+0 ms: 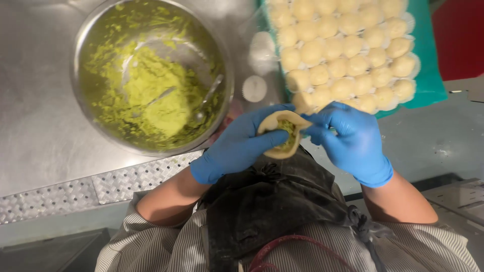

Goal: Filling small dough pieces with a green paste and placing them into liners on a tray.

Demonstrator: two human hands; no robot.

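A round of pale dough (282, 135) with green filling in its middle rests in my left hand (237, 146), which wears a blue glove and cups it from below. My right hand (350, 138), also in a blue glove, pinches the dough's upper right edge with its fingertips. Both hands are held close to my body, above a dark apron (272, 201). A large steel bowl (88, 30) smeared with green filling stands to the left on the steel counter, with a spoon (209, 98) lying inside it.
A green tray (428, 70) at the upper right holds several rows of pale dough balls in paper cups. Two empty white paper cups (254, 88) lie between bowl and tray. A perforated metal strip (75, 189) runs along the counter's near edge.
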